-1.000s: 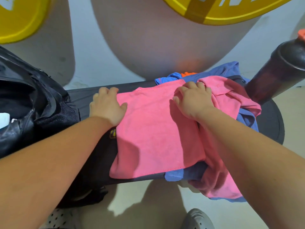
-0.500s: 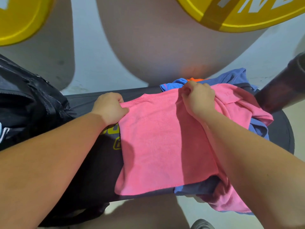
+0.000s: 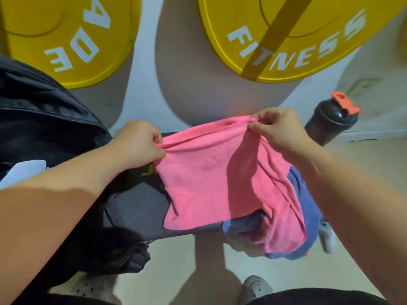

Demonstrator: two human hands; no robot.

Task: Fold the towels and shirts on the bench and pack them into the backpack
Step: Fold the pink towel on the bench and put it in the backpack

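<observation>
Towel (image 3: 211, 181) between both pinching hands

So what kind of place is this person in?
Most likely a gym: yellow weight plates, one lettered FITNESS, stand behind a black padded bench, and a shaker bottle stands nearby.

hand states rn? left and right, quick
Left hand: closed, pinching the far left corner of the pink towel.
Right hand: closed, pinching the towel's far right corner.
</observation>
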